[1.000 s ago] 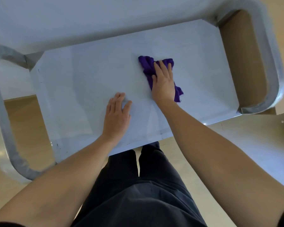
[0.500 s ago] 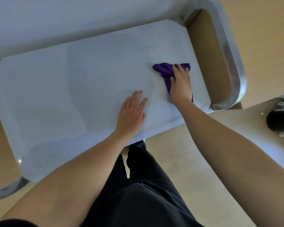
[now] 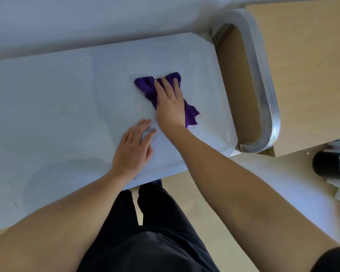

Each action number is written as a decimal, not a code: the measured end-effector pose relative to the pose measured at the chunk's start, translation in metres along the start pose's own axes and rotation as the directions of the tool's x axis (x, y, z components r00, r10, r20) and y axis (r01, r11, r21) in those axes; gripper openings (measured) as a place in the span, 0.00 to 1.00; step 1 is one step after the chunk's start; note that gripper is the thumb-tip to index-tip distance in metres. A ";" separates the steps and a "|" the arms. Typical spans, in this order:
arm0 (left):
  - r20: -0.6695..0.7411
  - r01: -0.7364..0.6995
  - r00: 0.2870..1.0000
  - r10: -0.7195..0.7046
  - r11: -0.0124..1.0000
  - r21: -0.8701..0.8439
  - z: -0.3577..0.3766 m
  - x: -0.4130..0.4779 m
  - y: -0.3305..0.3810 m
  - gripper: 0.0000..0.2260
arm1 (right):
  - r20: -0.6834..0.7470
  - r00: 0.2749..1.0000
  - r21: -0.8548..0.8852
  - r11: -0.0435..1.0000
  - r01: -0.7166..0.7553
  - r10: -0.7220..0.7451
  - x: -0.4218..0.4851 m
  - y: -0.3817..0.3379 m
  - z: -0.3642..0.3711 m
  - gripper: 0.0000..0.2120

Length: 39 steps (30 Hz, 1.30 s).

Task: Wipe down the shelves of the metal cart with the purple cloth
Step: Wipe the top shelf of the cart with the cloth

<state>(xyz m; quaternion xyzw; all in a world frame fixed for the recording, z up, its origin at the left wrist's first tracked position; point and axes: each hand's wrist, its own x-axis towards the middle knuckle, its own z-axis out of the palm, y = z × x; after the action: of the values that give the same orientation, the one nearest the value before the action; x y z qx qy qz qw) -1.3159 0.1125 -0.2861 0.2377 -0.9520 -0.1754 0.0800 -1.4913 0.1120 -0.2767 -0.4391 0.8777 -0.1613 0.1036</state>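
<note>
The metal cart's top shelf is a pale grey sheet that fills most of the view below me. A crumpled purple cloth lies on its right half. My right hand presses flat on the cloth, fingers spread and pointing away from me, covering its middle. My left hand rests flat on the bare shelf near the front edge, just left of my right wrist, holding nothing.
The cart's rounded metal handle loop closes off the right end of the shelf. A wood-coloured floor lies beyond it. A black cylindrical object sits among white items at the far right. My dark trousers are below the shelf's front edge.
My right hand has slid the purple cloth back to the left, away from the handle end of the shelf. My left hand stays flat on the shelf. The view has shifted.
</note>
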 end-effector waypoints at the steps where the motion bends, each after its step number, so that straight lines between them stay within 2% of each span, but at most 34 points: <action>1: -0.003 0.005 1.000 -0.005 1.000 0.001 0.000 0.001 0.000 0.18 | 0.020 0.998 0.012 0.998 0.057 -0.058 0.006 0.006 0.000 0.23; 3: -0.016 0.009 1.000 -0.009 1.000 -0.010 -0.001 0.002 0.002 0.17 | 0.020 0.992 -0.005 0.992 0.125 -0.124 0.021 0.029 -0.007 0.21; 7: -0.026 0.008 1.000 -0.009 1.000 -0.021 0.002 0.003 0.003 0.17 | -0.065 0.991 -0.021 0.993 -0.119 0.117 0.065 0.075 -0.029 0.21; 13: -0.040 0.014 0.999 -0.014 1.000 -0.019 0.002 0.001 0.001 0.17 | -0.088 0.967 -0.034 0.969 -0.244 0.241 0.101 0.068 -0.032 0.23; 15: -0.039 0.016 0.999 -0.017 1.000 -0.025 0.002 0.000 0.001 0.17 | -0.089 0.973 -0.008 0.977 -0.214 0.213 0.097 0.053 -0.027 0.24; 19: -0.027 0.015 1.000 -0.016 1.000 -0.015 0.001 0.000 0.001 0.17 | -0.042 0.999 -0.013 1.000 0.003 -0.004 0.067 0.027 -0.012 0.23; 24: -0.033 0.005 0.999 -0.005 1.000 0.002 0.000 0.000 0.003 0.17 | -0.008 0.997 -0.008 0.997 0.070 -0.070 0.038 0.051 -0.020 0.20; 29: -0.055 -0.007 0.998 0.007 1.000 0.008 0.002 -0.003 0.003 0.17 | -0.036 0.998 0.021 0.998 -0.058 0.058 0.001 0.093 -0.040 0.19; 33: -0.070 -0.018 0.997 0.019 1.000 0.018 0.006 -0.004 0.002 0.16 | -0.015 0.992 -0.061 0.990 -0.126 0.125 -0.037 0.109 -0.047 0.20; 39: -0.066 -0.033 0.997 0.033 0.999 0.008 0.008 -0.009 -0.001 0.16 | -0.124 0.962 0.039 0.970 -0.241 0.244 -0.078 0.094 -0.037 0.19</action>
<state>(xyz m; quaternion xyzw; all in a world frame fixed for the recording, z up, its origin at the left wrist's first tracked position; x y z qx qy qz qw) -1.3098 0.1181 -0.2939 0.2279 -0.9533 -0.1626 0.1137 -1.5268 0.2344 -0.2745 -0.3160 0.9277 -0.1856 0.0714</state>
